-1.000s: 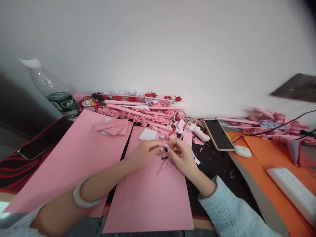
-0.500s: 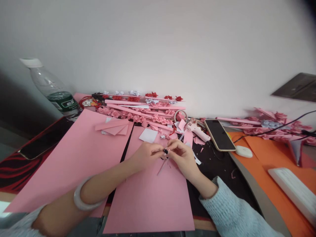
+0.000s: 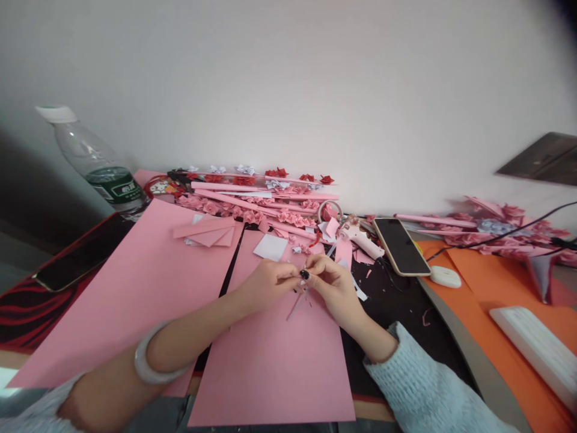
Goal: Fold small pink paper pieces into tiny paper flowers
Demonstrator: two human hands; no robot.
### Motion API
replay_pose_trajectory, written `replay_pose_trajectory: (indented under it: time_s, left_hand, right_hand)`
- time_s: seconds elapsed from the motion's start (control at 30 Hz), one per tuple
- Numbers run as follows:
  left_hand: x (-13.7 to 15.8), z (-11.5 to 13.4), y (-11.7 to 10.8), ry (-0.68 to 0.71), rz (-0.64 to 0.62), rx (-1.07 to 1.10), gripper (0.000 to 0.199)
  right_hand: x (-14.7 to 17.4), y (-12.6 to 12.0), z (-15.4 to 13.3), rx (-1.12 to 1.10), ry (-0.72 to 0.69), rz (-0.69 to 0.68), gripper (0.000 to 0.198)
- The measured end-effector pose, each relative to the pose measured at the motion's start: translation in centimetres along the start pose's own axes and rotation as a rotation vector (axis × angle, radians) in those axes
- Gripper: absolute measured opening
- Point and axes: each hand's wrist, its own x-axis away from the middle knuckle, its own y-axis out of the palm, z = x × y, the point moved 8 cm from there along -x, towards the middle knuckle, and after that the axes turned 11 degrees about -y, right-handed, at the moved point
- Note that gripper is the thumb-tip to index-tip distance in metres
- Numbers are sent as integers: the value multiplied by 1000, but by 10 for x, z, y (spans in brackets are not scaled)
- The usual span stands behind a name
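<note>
My left hand [image 3: 269,282] and my right hand [image 3: 334,287] meet fingertip to fingertip above a pink paper sheet [image 3: 279,361]. Both are closed in a pinch. Whatever lies between the fingers is tiny and mostly covered by them. The right thumb, with a dark nail, faces me. Just below the fingertips a thin, pale strip-like thing [image 3: 294,307] lies slantwise over the sheet; its kind is unclear. Beyond the left hand is a small white paper square [image 3: 270,247]. A pale pink glue gun [image 3: 363,240] rests beyond the right hand.
Pink paper stems with paper roses [image 3: 252,213] are heaped along the wall. A second pink sheet [image 3: 130,288] carries folded pink papers [image 3: 210,231]. A water bottle [image 3: 103,168] stands back left. Right are a phone [image 3: 401,246], a white case [image 3: 445,276], orange paper [image 3: 478,288] and a cable [image 3: 500,231].
My right thumb has shifted slightly, so more of its dark nail shows. Both hands stay in the same place, and the things around them have not moved.
</note>
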Motion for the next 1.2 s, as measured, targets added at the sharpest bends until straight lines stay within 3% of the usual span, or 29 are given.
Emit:
replay_pose_trajectory:
  time_s: [0.2, 0.33, 0.63, 0.8, 0.97, 1.2]
  left_hand:
    - [-3, -10, 6, -78, -83, 266, 19]
    - [-5, -14, 9, -105, -123, 394, 18]
    - [-3, -10, 14, -112, -223, 495, 21]
    - [-5, -12, 13, -120, -214, 506, 21]
    - [-10, -18, 7, -125, -169, 520, 20]
    - [-7, -15, 13, -148, -241, 500, 29]
  right_hand:
    - [-1, -5, -7, 200, -52, -9, 18]
    - [1, -2, -5, 316, -17, -93, 13]
    - [1, 0, -3, 548, -25, -175, 34]
    - [2, -2, 1, 525, 9, -168, 38]
    - [2, 0, 3, 451, 21, -184, 29]
    - [1, 7, -3, 505, -39, -268, 26]
